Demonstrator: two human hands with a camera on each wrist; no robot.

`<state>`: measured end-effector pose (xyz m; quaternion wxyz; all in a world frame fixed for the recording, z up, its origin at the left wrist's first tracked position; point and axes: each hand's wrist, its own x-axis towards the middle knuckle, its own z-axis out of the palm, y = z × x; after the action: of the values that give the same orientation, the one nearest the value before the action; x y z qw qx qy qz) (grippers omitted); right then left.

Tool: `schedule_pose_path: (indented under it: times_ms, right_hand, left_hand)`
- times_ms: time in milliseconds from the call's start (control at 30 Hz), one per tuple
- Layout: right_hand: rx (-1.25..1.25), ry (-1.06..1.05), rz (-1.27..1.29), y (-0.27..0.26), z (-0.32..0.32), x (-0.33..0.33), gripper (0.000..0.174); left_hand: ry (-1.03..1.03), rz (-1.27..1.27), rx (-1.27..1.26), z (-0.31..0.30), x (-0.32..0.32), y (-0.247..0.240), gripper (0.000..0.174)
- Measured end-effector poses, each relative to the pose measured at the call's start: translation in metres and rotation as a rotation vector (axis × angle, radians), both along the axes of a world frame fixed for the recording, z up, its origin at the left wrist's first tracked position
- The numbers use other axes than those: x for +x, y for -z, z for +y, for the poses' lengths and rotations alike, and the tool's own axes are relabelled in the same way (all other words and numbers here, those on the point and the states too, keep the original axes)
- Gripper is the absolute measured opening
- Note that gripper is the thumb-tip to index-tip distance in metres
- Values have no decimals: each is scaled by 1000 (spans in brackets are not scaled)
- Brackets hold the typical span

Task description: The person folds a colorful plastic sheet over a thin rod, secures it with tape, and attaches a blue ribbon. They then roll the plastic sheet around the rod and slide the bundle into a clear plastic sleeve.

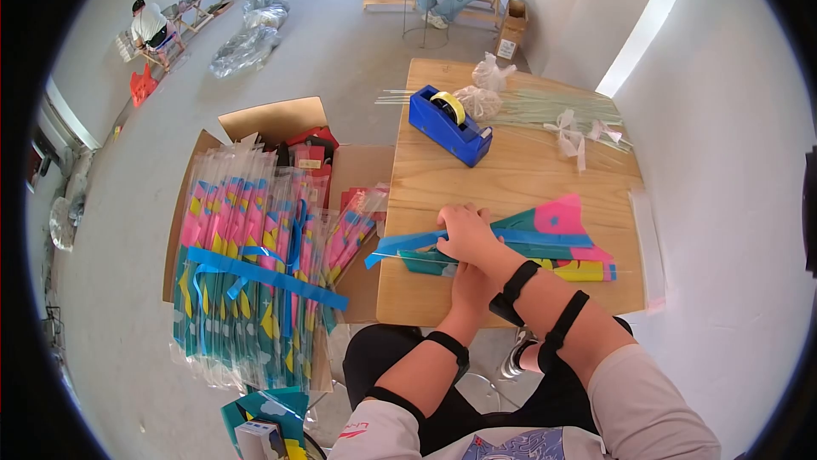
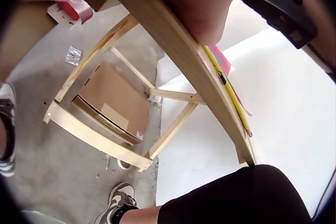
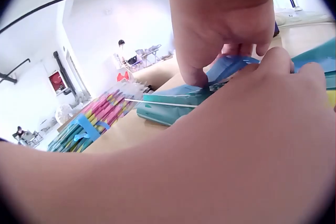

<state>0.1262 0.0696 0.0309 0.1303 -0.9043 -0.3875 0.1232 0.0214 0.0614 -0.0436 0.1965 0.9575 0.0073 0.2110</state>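
A folded kite of thin teal, pink, yellow and blue sheet [image 1: 557,220] lies across the front of the wooden table [image 1: 528,179]. My right hand [image 1: 466,234] reaches over my left and pinches the blue band [image 3: 231,66] between thumb and fingers. Below it, my left hand [image 1: 473,283] holds the teal part [image 3: 170,109] with bent fingers, partly hidden by the right hand in the head view. A thin white rod [image 3: 160,103] pokes out leftward from the folds. In the left wrist view, the table's edge hides the left fingers.
Left of the table stands a cardboard box [image 1: 242,120] filled with sleeved kites [image 1: 247,247] under a blue strap. Behind my hands sit a blue tape dispenser [image 1: 451,128], thin pale rods [image 1: 545,108] and knotted white bags [image 1: 489,75]. A wall [image 1: 723,162] borders the right side.
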Motion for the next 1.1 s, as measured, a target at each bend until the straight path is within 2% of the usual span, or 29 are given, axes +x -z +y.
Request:
schedule_pose_path:
  times_ms: [67,167,267,333,433,567,667,733,767,833,867,933,1033,1100]
  right_hand:
    - [-20,-23,13,0,-1,-1,42]
    - [-27,-48,-60,-3,-2,-4,43]
    - [33,-90,-13,-12,-6,3,44]
    - [-35,-152,-89,-18,-10,7,44]
    - [-121,-123,-63,-20,-16,13,45]
    - [-153,-107,12,-20,-20,15,45]
    - [-34,-145,26,-6,-22,17,39]
    - [50,-123,-55,-5,-23,14,25]
    - [51,-115,-55,-8,-24,13,25]
    - [304,28,-153,-14,-27,12,16]
    - [306,34,-155,-17,-32,14,16]
    - [559,169,-165,-23,-49,20,17]
    - [641,305,-170,-17,-92,37,22]
    - [623,400,-67,-25,-125,40,22]
  left_hand:
    - [13,10,43,0,1,4,79]
    - [5,11,13,0,-1,-2,81]
    - [50,99,-62,1,-4,-13,74]
    - [56,146,-38,1,-5,-11,66]
    - [49,154,-34,1,-6,-14,56]
    - [39,148,-5,0,-6,-17,54]
    - [54,213,7,2,-8,-21,54]
    - [29,99,-60,1,-7,-25,54]
    - [38,99,-58,-1,-6,-22,54]
    - [26,3,-141,-1,-5,-17,57]
    - [32,2,-139,0,-5,-23,57]
    - [25,24,-109,1,-6,-35,61]
    - [-1,-56,-44,0,-4,-29,63]
    - [2,-50,-47,0,-3,-29,63]
